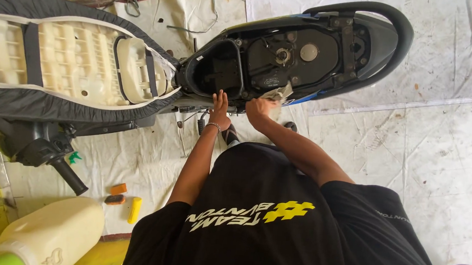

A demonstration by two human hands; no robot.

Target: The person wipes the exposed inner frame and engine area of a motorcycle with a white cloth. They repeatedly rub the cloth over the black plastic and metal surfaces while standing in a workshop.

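White tarpaulin (426, 142) covers the floor under a scooter (310, 48) whose raised seat (67, 63) exposes the storage well. Left hand (219, 104) rests flat, fingers extended, on the well's rim; right hand (259, 109) is clenched around a crumpled rag (280, 91) there. A cream jerrycan (51, 236) stands nearby.

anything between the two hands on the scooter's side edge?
Head view: no tool or part. Left hand and right hand both rest on the edge of the scooter body, apart, with only a short stretch of that edge between them.
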